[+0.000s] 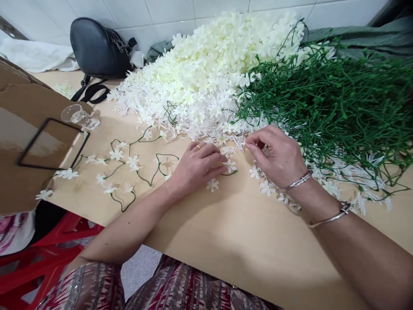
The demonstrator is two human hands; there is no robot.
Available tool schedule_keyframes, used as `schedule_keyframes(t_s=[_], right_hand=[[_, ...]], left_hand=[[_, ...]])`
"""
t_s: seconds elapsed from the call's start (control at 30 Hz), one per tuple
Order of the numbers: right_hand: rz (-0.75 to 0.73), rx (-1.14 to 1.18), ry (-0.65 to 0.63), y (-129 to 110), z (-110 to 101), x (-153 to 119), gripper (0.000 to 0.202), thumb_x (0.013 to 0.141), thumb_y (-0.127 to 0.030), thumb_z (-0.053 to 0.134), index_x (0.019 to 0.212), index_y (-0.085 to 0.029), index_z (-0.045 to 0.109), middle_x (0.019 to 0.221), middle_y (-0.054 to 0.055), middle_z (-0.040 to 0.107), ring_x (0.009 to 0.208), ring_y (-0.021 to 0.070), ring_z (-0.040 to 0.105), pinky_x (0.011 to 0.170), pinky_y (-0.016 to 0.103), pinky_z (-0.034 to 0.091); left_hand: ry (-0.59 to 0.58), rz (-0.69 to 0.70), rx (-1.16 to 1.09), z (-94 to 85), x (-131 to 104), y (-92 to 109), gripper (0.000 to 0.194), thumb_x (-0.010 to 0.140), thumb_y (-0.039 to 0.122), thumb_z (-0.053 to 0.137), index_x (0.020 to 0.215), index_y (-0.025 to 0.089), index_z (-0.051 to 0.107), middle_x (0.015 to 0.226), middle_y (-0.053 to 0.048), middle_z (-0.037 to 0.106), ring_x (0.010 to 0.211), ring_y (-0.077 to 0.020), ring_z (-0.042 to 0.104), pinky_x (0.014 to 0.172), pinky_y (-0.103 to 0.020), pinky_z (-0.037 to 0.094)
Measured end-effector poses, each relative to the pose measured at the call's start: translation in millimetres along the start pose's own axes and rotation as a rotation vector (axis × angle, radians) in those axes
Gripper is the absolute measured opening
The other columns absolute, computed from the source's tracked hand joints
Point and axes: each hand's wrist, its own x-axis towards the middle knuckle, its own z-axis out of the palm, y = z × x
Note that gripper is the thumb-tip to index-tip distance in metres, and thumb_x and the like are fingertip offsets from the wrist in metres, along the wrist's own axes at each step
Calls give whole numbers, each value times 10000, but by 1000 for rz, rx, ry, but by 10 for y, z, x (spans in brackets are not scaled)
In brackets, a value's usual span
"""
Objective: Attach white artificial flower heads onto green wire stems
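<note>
White flowers, loose: one large heap (206,64) at the back of your tabletop (206,228), head view. Green stems, bunched: one tangled pile (348,94), right of the heap. Flowered stems (133,162): several, spread left of your left hand (198,165), white blooms set on green; this share looks done, while so large a heap and pile suggest much is left. Left hand: palm down, fingers loosely curled, one white flower (229,165) and a green stem end (231,173) just at your fingertips. Right hand (279,155): thumb and forefinger drawn close together at the heap's near edge, the green pile just beyond. Whether either is closed on anything is too small or hidden to tell. Single flower (212,185): on the tabletop, just nearer you than your left hand.
</note>
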Motion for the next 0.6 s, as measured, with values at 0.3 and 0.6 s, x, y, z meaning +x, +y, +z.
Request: schedule_keyframes(t_s=[0.3,0.6], right_hand=[[47,150,95,-124,26,-2,113,1003,-241,688,908,-279,737,867,35,756,802,242,714,768,411,612],[67,142,113,-245,-23,-14,134,1044,-235,643,938,-308,678,1051,76,801,1035,292,766,868,453,610]], left_hand=[[-52,-15,37,72,42,107,231,1167,302,561,1072,220,755,1115,-45,806,1032,-209,667,1026,-384,412],[-38,0,-19,122,83,113,217,1171,323,560,1212,239,756,1286,-59,824,1158,-224,688,1031,-385,392]])
